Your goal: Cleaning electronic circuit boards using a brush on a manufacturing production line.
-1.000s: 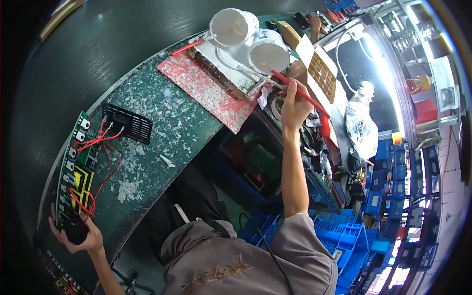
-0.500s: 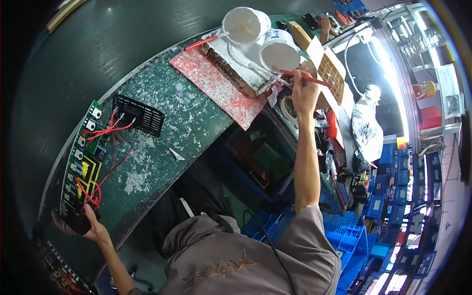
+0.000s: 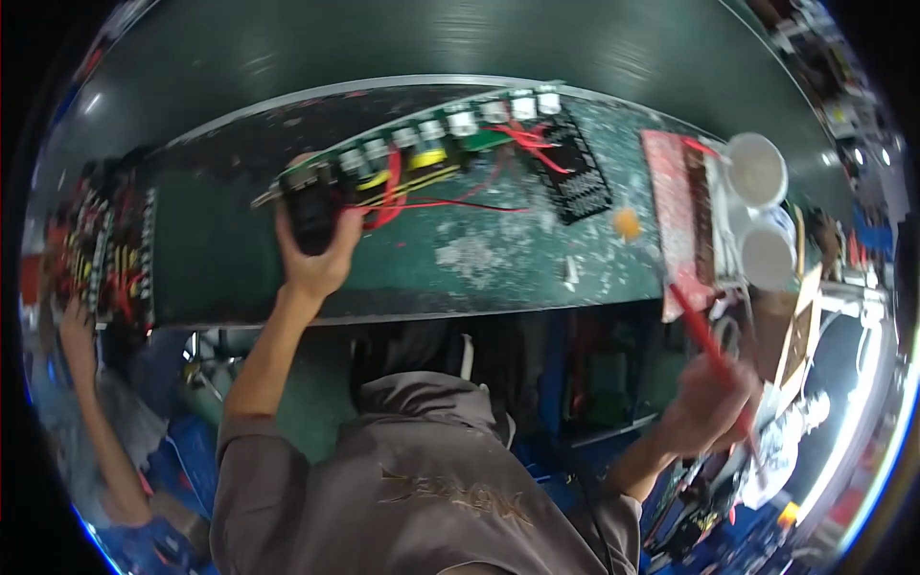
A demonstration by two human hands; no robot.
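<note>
My left hand [image 3: 321, 268] is wrapped around the black block at the near-left end of a long green circuit board [image 3: 422, 149]. The board carries a row of white parts, yellow coils and red wires [image 3: 386, 206]. Its wires run to a black slotted plate [image 3: 580, 187] lying at the board's right end. Closed around a slim red stick [image 3: 698, 328], my right hand [image 3: 714, 407] is off the table's near edge at the right, smeared by motion. The stick points up and left; its working tip cannot be made out.
Two white buckets [image 3: 756, 171] stand at the right beside a red, white-flecked board [image 3: 671, 192]. White scraps litter the green table [image 3: 412, 273]. More circuit boards [image 3: 120, 254] are stacked at the left, where another person's hand [image 3: 77, 331] rests. A blurred orange spot [image 3: 626, 224] shows near the red board.
The view has swung toward the left. My right hand has drawn back from the buckets with the red stick still in it. My left hand still grips the board's end.
</note>
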